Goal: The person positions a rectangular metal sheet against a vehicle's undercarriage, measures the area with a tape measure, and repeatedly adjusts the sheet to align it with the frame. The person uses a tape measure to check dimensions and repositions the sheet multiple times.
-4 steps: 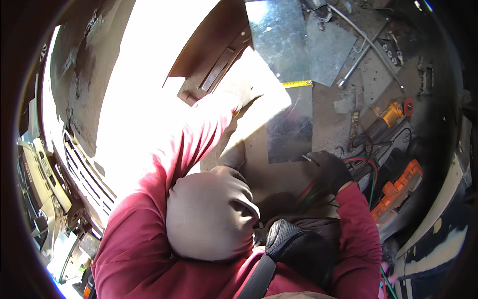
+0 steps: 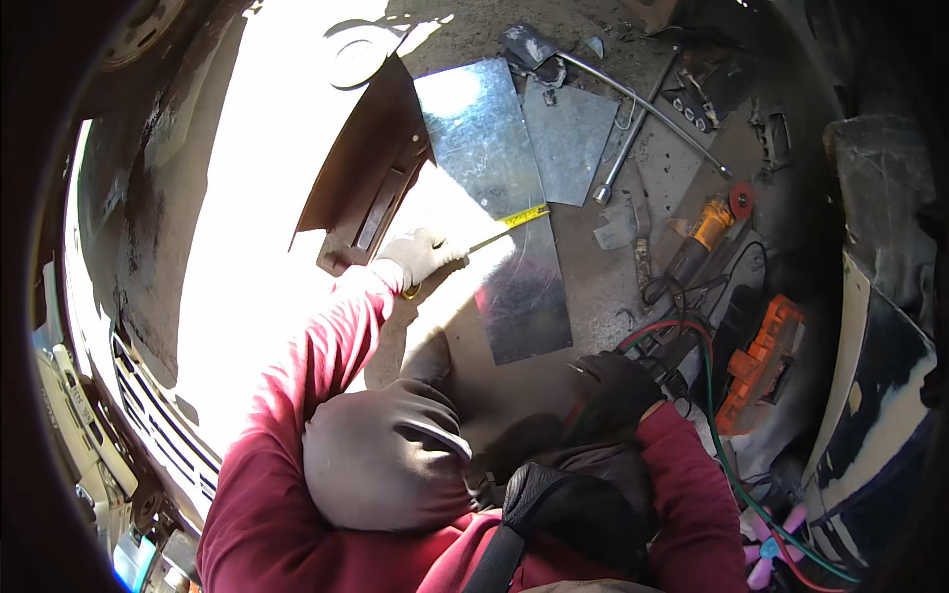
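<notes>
My left hand [image 2: 423,255], in a glove bleached by sunlight, is closed on a tape measure [image 2: 411,292]. Only a bit of its yellow case shows under the wrist. The yellow tape blade [image 2: 525,216] runs out across a shiny metal sheet [image 2: 524,296] and ends about at its right edge. My right hand [image 2: 618,387], in a dark glove, is closed around a thin pen-like tool [image 2: 585,372] just off the sheet's near right corner. What kind of tool it is cannot be made out.
A brown metal panel [image 2: 361,163] lies left of the sheet. Beyond are a smaller grey sheet [image 2: 570,138] and a cross-shaped wheel wrench [image 2: 638,119]. At the right lie an orange angle grinder [image 2: 710,225], an orange tool part [image 2: 759,366], and red and green hoses [image 2: 714,425].
The whole view has shifted, so the scene sits lower and further left. My right hand is slightly further from the sheet's corner. Both hands keep their hold.
</notes>
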A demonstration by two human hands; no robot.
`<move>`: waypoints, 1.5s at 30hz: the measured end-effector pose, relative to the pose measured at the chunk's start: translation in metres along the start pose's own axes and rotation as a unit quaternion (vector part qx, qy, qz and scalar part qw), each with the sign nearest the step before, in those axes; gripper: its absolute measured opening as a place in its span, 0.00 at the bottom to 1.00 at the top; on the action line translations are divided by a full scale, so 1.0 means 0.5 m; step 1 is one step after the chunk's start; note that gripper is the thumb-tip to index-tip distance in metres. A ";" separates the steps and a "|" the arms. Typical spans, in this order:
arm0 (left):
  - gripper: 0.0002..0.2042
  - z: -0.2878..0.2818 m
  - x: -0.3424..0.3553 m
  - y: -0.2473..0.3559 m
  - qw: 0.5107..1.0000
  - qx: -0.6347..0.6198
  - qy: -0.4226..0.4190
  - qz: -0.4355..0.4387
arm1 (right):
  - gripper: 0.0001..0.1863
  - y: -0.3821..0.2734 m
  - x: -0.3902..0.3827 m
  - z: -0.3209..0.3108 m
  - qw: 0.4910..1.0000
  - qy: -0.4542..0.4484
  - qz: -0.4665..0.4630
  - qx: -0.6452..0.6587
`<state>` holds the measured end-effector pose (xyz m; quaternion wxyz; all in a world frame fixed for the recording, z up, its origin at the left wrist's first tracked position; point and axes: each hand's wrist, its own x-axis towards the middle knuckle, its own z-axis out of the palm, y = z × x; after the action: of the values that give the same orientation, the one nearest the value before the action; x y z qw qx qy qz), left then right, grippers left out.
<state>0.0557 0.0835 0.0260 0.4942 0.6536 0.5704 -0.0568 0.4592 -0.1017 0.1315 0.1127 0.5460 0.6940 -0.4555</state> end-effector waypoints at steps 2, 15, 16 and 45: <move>0.27 -0.006 -0.031 0.033 1.000 0.003 -0.017 -0.011 | 0.20 0.029 -0.020 0.035 0.999 0.039 0.002 0.029; 0.15 0.084 -0.004 0.136 0.995 -0.021 -0.030 0.089 | 0.21 0.096 0.011 0.093 0.996 0.038 -0.008 0.075; 0.15 0.092 0.003 0.144 0.994 -0.047 -0.016 0.099 | 0.21 0.100 0.010 0.094 0.998 0.021 0.015 0.062; 0.12 0.193 -0.133 -0.065 0.997 -0.029 -0.054 0.040 | 0.20 0.054 -0.015 0.082 0.992 0.013 0.057 0.111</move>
<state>0.0543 -0.0353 0.0010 0.5445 0.6574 0.5179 -0.0559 0.4716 -0.1379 0.0999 0.0679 0.5996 0.6087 -0.5152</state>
